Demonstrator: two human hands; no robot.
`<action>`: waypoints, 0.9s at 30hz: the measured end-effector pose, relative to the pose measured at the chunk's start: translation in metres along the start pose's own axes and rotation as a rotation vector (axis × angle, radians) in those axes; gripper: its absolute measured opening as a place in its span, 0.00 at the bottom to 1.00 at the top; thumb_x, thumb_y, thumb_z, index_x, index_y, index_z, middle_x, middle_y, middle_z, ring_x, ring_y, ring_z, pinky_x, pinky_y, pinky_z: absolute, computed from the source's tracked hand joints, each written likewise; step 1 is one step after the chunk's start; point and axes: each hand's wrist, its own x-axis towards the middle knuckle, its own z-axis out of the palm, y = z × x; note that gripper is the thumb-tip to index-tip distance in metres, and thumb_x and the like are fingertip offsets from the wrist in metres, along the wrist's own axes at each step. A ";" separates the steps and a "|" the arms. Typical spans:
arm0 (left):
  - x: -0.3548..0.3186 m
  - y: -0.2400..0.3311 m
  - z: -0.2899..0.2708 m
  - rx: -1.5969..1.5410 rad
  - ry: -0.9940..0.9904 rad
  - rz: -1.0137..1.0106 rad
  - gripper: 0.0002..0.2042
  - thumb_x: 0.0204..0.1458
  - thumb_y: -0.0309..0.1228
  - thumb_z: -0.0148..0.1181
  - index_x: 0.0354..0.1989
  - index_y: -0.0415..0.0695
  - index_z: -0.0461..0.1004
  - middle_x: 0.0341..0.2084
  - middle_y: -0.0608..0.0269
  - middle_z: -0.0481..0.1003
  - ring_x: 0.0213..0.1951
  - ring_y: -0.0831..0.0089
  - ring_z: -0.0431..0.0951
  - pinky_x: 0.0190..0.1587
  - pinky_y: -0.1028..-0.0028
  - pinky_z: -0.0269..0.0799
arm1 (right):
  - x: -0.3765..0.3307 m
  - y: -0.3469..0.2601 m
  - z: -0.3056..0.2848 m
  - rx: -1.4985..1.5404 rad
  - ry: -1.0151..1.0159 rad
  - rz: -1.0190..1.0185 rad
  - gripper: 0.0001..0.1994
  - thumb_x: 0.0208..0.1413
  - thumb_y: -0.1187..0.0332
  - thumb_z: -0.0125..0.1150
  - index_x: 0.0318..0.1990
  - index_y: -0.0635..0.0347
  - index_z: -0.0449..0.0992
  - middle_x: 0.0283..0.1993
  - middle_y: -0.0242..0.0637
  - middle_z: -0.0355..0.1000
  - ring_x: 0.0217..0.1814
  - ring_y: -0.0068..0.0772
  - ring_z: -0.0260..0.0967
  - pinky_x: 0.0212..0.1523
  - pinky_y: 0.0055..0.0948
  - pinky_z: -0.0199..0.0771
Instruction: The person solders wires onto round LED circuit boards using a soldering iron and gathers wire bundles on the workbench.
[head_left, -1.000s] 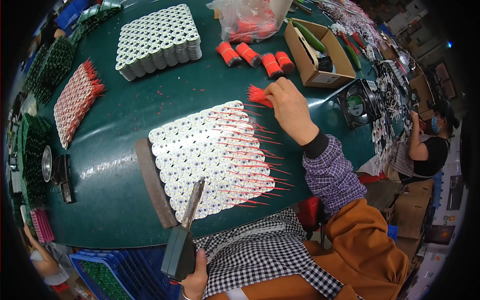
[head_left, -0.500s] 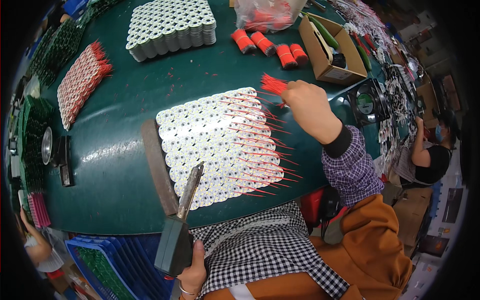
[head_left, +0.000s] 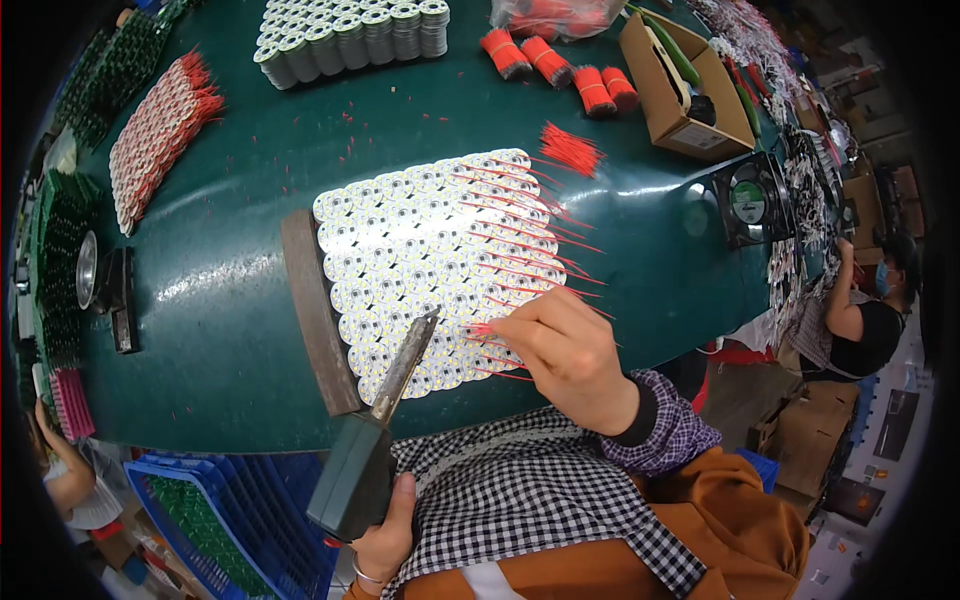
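Observation:
A panel of round white LED boards [head_left: 400,240] lies on the green table, with a row of thin red wires [head_left: 545,225] sticking out across its right side. My left hand [head_left: 388,530] is closed round the grip of a dark green soldering gun [head_left: 355,470], whose metal tip reaches over the lower middle of the panel. Over the panel's lower right, my right hand [head_left: 565,350] pinches several red wires [head_left: 481,329], their ends close to the boards. Beyond the panel's upper right corner rests a loose bunch of red wires [head_left: 570,150].
A dark bar [head_left: 318,310] lies along the panel's left edge. Stacked white boards [head_left: 350,40], red wire bundles [head_left: 545,62] and a cardboard box [head_left: 685,100] stand at the back. A black fan [head_left: 748,200] sits right, a wired panel [head_left: 165,140] left. A co-worker [head_left: 865,300] is far right.
My right hand has come from the loose wire bunch down to the panel with several red wires. The soldering gun's tip has shifted slightly right and up. The view has moved a little.

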 end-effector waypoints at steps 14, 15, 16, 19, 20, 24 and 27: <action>0.001 0.016 0.008 0.135 -0.125 -0.067 0.15 0.52 0.22 0.70 0.48 0.33 0.77 0.38 0.56 0.80 0.29 0.76 0.78 0.30 0.75 0.74 | -0.018 0.003 0.008 -0.043 0.015 0.028 0.12 0.43 0.82 0.69 0.38 0.65 0.81 0.31 0.35 0.71 0.33 0.34 0.71 0.30 0.30 0.74; 0.001 0.019 0.009 0.110 -0.088 -0.143 0.10 0.53 0.27 0.72 0.39 0.34 0.82 0.31 0.58 0.82 0.29 0.71 0.80 0.31 0.71 0.76 | -0.018 0.003 0.009 -0.053 0.019 0.020 0.12 0.43 0.82 0.69 0.38 0.65 0.81 0.31 0.35 0.71 0.33 0.34 0.71 0.30 0.30 0.74; 0.003 0.020 0.009 0.112 -0.090 -0.143 0.10 0.53 0.27 0.72 0.39 0.34 0.82 0.31 0.58 0.82 0.29 0.71 0.80 0.31 0.71 0.76 | -0.018 0.004 0.010 -0.049 0.019 0.016 0.12 0.43 0.81 0.68 0.38 0.65 0.81 0.31 0.35 0.71 0.33 0.34 0.71 0.30 0.30 0.74; 0.005 0.018 0.007 0.166 -0.132 -0.138 0.09 0.52 0.27 0.72 0.38 0.34 0.82 0.31 0.57 0.82 0.29 0.71 0.81 0.30 0.72 0.75 | -0.018 0.004 0.011 -0.049 0.016 0.015 0.12 0.43 0.81 0.68 0.38 0.65 0.81 0.31 0.35 0.70 0.33 0.34 0.71 0.30 0.30 0.73; 0.006 0.016 0.006 0.181 -0.177 -0.059 0.14 0.52 0.22 0.70 0.46 0.33 0.78 0.37 0.55 0.80 0.29 0.75 0.78 0.30 0.74 0.74 | -0.018 0.004 0.011 -0.053 0.012 0.018 0.12 0.43 0.81 0.67 0.38 0.65 0.81 0.31 0.35 0.70 0.33 0.34 0.71 0.30 0.31 0.73; 0.004 0.008 0.002 0.215 -0.231 0.040 0.19 0.53 0.19 0.68 0.54 0.33 0.75 0.43 0.54 0.79 0.30 0.78 0.77 0.30 0.77 0.73 | -0.019 0.004 0.011 -0.051 0.005 0.030 0.12 0.43 0.81 0.67 0.38 0.65 0.81 0.31 0.36 0.70 0.33 0.34 0.70 0.31 0.31 0.73; 0.004 0.007 0.000 0.214 -0.232 0.030 0.19 0.53 0.20 0.69 0.54 0.33 0.76 0.43 0.55 0.79 0.32 0.77 0.78 0.31 0.77 0.74 | -0.019 0.004 0.011 -0.045 -0.006 0.033 0.12 0.43 0.81 0.67 0.38 0.65 0.81 0.31 0.36 0.70 0.33 0.35 0.70 0.31 0.32 0.73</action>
